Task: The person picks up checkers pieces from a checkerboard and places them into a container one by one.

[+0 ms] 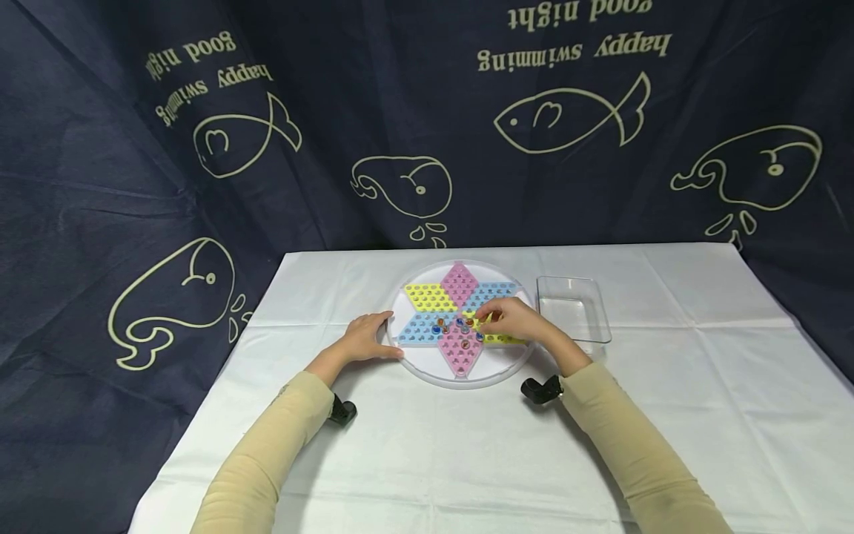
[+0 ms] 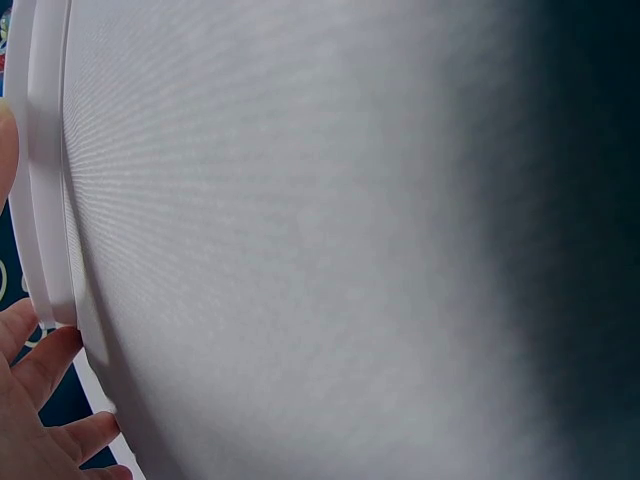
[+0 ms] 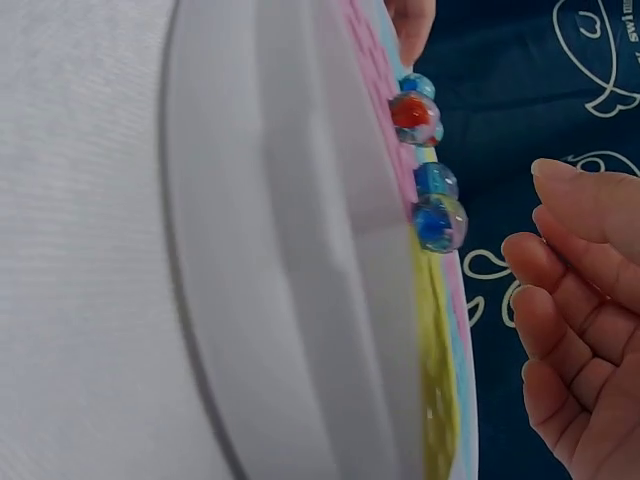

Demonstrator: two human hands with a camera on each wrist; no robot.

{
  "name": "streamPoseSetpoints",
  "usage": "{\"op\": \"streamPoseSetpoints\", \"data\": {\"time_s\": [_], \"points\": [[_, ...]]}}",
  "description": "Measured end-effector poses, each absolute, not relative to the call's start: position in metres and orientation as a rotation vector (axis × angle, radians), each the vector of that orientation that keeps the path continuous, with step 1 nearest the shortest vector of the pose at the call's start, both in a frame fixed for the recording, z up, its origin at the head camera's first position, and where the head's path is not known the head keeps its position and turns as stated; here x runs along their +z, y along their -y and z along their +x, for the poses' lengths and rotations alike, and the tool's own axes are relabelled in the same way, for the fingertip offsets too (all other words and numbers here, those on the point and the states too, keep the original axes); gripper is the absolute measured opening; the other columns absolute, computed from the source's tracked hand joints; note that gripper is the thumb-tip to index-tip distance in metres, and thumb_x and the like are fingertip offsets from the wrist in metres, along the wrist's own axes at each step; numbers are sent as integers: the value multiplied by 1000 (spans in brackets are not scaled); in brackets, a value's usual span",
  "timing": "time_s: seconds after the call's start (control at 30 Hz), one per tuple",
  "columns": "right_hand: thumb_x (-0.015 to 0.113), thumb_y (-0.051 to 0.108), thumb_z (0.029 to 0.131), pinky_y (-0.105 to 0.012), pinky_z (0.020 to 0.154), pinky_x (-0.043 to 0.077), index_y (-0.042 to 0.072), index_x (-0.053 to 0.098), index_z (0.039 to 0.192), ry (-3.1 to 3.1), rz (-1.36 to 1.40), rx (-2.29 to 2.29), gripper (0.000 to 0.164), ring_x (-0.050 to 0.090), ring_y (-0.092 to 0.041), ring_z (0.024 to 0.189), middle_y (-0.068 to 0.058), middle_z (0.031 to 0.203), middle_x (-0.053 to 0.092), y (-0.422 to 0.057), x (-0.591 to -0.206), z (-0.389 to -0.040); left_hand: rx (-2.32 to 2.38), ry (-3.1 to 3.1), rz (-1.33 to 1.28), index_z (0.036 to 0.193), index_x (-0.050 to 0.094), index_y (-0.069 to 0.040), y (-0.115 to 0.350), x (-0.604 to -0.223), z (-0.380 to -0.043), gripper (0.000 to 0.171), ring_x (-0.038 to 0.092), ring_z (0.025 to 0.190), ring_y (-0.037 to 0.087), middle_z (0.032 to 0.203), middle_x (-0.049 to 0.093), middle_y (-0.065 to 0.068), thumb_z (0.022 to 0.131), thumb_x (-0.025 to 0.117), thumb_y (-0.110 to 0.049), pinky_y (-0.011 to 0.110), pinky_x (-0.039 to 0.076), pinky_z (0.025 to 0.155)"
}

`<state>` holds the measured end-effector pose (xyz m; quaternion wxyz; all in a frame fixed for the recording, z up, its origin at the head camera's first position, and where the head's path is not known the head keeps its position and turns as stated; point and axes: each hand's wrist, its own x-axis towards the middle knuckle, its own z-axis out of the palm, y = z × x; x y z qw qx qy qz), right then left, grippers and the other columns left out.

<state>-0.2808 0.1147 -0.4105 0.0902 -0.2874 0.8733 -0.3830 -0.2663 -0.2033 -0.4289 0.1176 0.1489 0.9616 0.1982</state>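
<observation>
A round white Chinese checkers board (image 1: 420, 363) with a pink, yellow and blue star lies on the table. Several glass marbles (image 1: 465, 344) sit near its centre and in the pink point closest to the person. My left hand (image 1: 364, 337) rests against the board's left rim, thumb and fingers spread along the edge. Above the yellow section, beside the marbles, hovers my right hand (image 1: 512, 319). In the right wrist view its fingers (image 3: 545, 320) are loosely bent, the thumb stands apart from them, and nothing shows between. Close by, a blue marble (image 3: 440, 222) sits on the board.
A clear plastic box (image 1: 574, 310) stands right of the board, near the right forearm. White cloth (image 1: 414, 460) covers the table. Behind it hangs a dark blue curtain (image 1: 373, 89) with fish and whale drawings.
</observation>
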Motion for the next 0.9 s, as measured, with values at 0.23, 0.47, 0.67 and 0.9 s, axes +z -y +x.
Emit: {"op": "streamPoseSetpoints", "data": {"time_s": [0.23, 0.47, 0.67, 0.9], "points": [[66, 10, 79, -24, 64, 45, -3, 66, 102, -2564, -854, -1156, 27, 53, -14, 75, -11, 90, 65, -113, -417, -279, 575, -2818, 437, 142, 29, -3, 203, -430, -267, 92, 25, 133, 41, 143, 35, 19, 73, 72, -46, 52, 16, 110], [68, 6, 77, -25, 70, 47, -4, 66, 100, -2564, -853, -1079, 26, 54, -14, 77, -9, 87, 64, -110, -424, -281, 575, -2818, 438, 141, 30, -2, 203, -430, -268, 91, 26, 133, 41, 142, 36, 20, 73, 72, -45, 52, 17, 109], [67, 5, 76, -24, 70, 47, -3, 67, 97, -2551, -863, -1066, 23, 53, -13, 76, -5, 82, 62, -111, -430, -282, 586, -2816, 445, 141, 30, -2, 204, -431, -267, 91, 26, 132, 41, 142, 36, 20, 73, 72, -45, 52, 17, 109], [67, 4, 77, -21, 64, 46, -4, 66, 95, -2552, -864, -1054, 21, 51, -10, 71, -5, 79, 61, -110, -431, -283, 592, -2820, 452, 141, 31, -3, 204, -431, -268, 91, 26, 132, 41, 142, 36, 20, 73, 72, -45, 53, 17, 109]]}}
